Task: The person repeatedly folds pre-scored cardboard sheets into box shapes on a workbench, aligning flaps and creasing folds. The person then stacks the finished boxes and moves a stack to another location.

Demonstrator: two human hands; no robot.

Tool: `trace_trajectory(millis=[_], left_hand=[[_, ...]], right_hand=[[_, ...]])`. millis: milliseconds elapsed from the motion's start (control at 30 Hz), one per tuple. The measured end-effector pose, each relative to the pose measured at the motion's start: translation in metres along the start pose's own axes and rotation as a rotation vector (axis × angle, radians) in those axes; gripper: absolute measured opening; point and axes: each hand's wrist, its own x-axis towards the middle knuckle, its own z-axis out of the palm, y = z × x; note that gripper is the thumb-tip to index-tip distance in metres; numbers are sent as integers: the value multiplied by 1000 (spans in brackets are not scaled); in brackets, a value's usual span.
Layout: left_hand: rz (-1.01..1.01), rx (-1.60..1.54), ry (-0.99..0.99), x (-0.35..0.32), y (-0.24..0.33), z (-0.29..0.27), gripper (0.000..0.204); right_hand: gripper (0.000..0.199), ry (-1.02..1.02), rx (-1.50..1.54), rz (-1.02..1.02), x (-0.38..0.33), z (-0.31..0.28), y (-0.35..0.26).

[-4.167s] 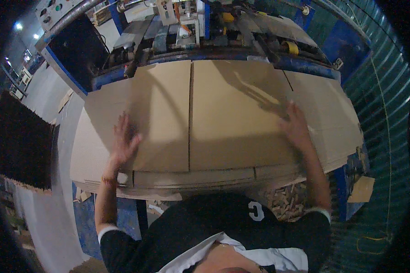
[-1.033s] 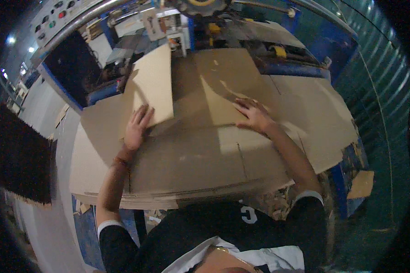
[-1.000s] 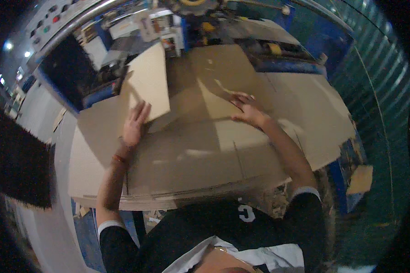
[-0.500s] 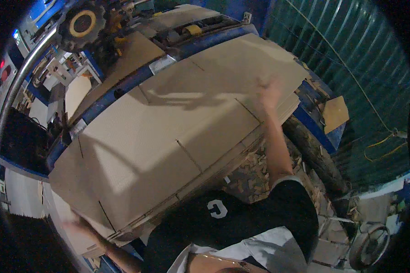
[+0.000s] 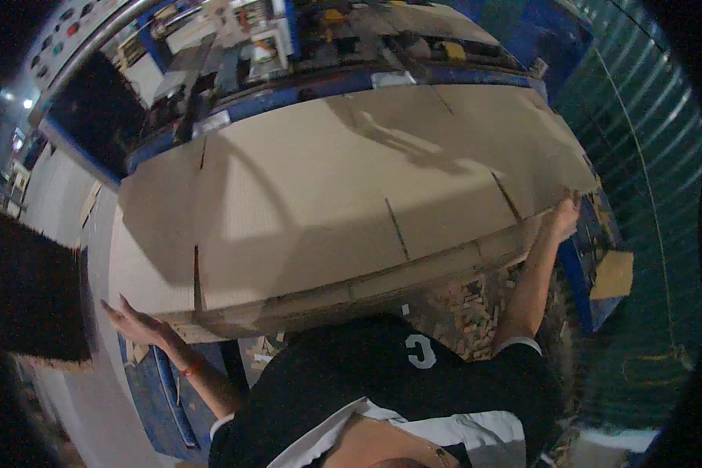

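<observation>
A stack of large brown cardboard sheets (image 5: 312, 187) lies in front of me, the top sheet cut with several narrow slots. At its near right corner, my right hand (image 5: 567, 214) is closed on the edge of the top cardboard sheet, some fingers hidden. My left hand (image 5: 139, 324) is at the near left corner, open, with thumb and fingers spread beside the stack's edge. Whether its fingertips touch the cardboard I cannot tell.
A blue machine frame (image 5: 320, 93) with a metal rail runs along the stack's far side. Cardboard scraps (image 5: 476, 300) litter the floor beneath. A loose cardboard piece (image 5: 612, 274) rests on the blue frame at right, near a green corrugated wall (image 5: 655, 164).
The view has turned, so the stack lies more level. My right hand has moved from over the top sheet to its near right corner. My left hand shows spread fingers by the left corner.
</observation>
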Motion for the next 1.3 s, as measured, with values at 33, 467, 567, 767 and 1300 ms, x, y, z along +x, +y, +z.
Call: trace_trajectory(millis=[33,467,567,767,1300], left_hand=[[-152,-299,152,7,-4,3,52],[-601,-1051,-538,15,-35,-13,30],[-514,-640,-595,-35,43,-51,24],[1036,-260,-1257,-74,128,-41,40],[-9,-371,-1388,-3,73,86,75]], right_hand=[[42,72,84,55,5,5,-6],[33,-432,-257,-456,-153,-10,-171],[25,-1150,-149,-807,-227,-14,-155],[29,-1488,-178,-860,-246,15,-140],[33,-901,-545,-64,-127,139,-47]])
